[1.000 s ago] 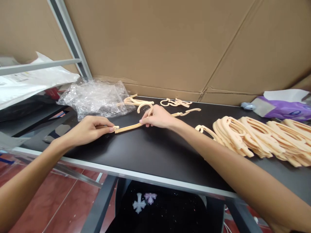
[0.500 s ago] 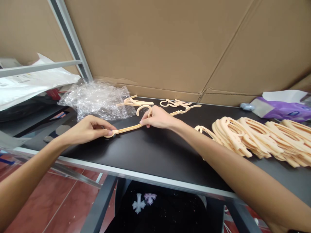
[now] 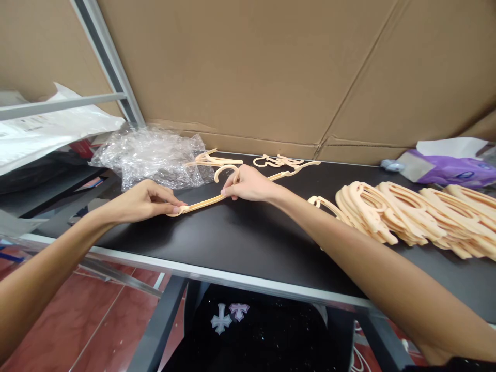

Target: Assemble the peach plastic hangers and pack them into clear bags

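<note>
Both of my hands grip one cream-coloured clothes hanger point(image 3: 204, 203) over the black table point(image 3: 248, 243). My left hand point(image 3: 149, 201) pinches the end of its left arm between thumb and fingers. Near the hanger's middle, just below the curved hook, my right hand point(image 3: 250, 183) is closed on it. The right arm of the hanger extends out past that hand toward the back. Under my right forearm and to its right lies a row of stacked folded hangers point(image 3: 391, 212), partly hidden by the forearm.
Crumpled clear plastic point(image 3: 151, 155) lies at the back left, beside some loose hanger parts point(image 3: 217, 160). More small cream pieces point(image 3: 277, 161) rest by the cardboard wall point(image 3: 240, 67). A purple tissue pack point(image 3: 449, 168) is at the back right. A metal frame post point(image 3: 112, 62) rises at left.
The view has shifted slightly. Both hands keep the same hold on the hanger, with hardly any movement.
</note>
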Demonstrator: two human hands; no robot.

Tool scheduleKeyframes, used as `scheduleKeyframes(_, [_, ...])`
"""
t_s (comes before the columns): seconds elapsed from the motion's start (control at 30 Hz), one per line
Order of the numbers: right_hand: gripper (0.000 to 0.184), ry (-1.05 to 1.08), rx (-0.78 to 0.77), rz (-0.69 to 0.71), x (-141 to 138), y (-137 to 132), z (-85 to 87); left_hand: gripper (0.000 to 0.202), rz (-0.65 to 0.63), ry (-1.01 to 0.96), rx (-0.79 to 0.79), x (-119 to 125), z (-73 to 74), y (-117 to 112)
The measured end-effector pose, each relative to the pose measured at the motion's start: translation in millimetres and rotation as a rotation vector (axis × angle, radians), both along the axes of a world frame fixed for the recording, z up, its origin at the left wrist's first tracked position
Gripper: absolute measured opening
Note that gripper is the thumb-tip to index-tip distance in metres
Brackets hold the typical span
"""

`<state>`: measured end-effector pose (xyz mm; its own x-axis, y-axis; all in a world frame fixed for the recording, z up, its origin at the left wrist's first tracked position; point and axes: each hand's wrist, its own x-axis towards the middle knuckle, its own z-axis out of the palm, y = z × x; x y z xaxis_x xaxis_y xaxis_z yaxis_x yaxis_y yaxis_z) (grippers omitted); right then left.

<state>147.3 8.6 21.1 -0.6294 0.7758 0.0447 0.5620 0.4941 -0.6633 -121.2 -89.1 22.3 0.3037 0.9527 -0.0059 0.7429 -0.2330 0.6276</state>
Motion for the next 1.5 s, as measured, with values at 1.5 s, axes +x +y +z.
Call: scheduleKeyframes(1.5, [0.015, 0.039, -0.1, -0.004, 3.5, 7.3, -1.8, 0.036, -0.067, 0.391, 0.438, 16.0, -7.6, -13.7])
